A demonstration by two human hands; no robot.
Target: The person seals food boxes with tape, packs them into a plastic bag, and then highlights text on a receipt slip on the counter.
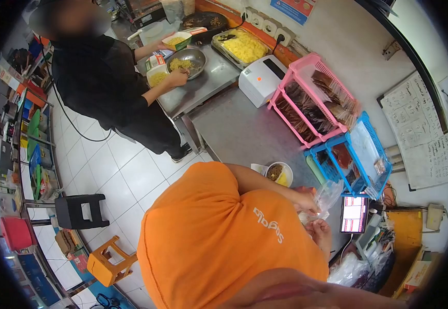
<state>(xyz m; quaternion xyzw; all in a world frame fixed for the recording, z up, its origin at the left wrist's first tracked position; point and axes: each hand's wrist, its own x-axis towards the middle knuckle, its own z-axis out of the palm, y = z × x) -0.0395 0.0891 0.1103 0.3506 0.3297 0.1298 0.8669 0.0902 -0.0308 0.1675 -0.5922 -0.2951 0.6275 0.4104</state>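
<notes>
My left hand (pixel 306 201) is closed on the edge of a clear plastic bag (pixel 329 195) above the grey metal table. Just below it in the view, my right hand (pixel 321 233) has its fingers curled close to the bag's lower end; what they pinch is too small to make out. Something whitish shows between the two hands. Beside my left forearm, a round white bowl (pixel 278 175) holds brown and yellow food. A tablet (pixel 354 213) with a lit screen stands past the bag.
Pink basket (pixel 306 110) and blue basket (pixel 360 149) hold packets along the wall, near a white device (pixel 261 80). At upper left, a co-worker in black handles noodles in a metal bowl (pixel 195 61). Black stool (pixel 82 211) and orange stool (pixel 109 260) stand on the tiles.
</notes>
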